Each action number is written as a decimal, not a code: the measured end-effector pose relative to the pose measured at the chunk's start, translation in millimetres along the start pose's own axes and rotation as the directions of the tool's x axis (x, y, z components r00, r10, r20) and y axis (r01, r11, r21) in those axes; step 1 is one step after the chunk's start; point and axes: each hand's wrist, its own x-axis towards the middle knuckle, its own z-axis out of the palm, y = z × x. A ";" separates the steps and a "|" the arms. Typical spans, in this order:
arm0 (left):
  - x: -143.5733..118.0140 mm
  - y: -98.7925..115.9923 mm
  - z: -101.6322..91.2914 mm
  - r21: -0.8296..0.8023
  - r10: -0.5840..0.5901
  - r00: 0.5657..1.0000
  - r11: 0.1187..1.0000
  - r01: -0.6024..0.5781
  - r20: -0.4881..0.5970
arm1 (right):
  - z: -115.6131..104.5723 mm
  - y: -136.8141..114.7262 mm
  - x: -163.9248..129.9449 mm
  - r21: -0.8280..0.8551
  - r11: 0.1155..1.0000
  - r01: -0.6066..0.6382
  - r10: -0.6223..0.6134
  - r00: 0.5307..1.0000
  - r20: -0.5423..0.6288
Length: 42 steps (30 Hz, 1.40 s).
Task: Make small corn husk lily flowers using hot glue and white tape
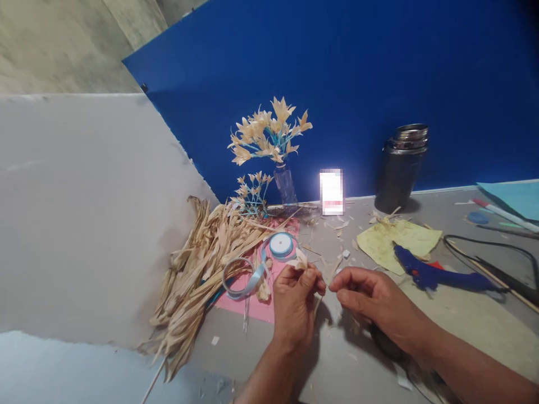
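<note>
My left hand (pixel 295 292) pinches small husk flower (pixel 300 259) by base, held above pink sheet (pixel 252 303). My right hand (pixel 364 294) closes fingertips on thin strip beside it, too small to tell what.

Progress, as I judge: many flowers already done, standing in bottle (pixel 285 184), small bunch (pixel 251 193) beside it. Big pile of dry husks (pixel 197 264) unused, so much work left. Ribbon spool (pixel 281 244) and glue gun (pixel 438 275) lie near on surface (pixel 463 325).

Writing: none readable; bright card is blurred.

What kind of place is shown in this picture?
Probably a craft worktable for making husk flowers. The left hand holds a small husk flower; dried husks, a ribbon spool and a blue glue gun lie nearby.
</note>
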 end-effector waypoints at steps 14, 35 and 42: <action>3.8 -4.8 -15.7 -0.233 -0.283 0.944 0.919 0.318 0.170 | 7.1 -8.1 -11.3 -0.342 0.924 0.171 -0.214 0.973 -0.092; 1.1 -4.1 -19.5 -0.188 -0.276 0.935 0.929 0.319 0.225 | 6.8 -9.5 -14.1 -0.357 0.925 0.134 -0.171 0.982 -0.075; 0.5 -4.6 -19.7 -0.190 -0.280 0.937 0.928 0.320 0.209 | 7.1 -12.5 -14.4 -0.374 0.920 0.119 -0.157 0.985 -0.074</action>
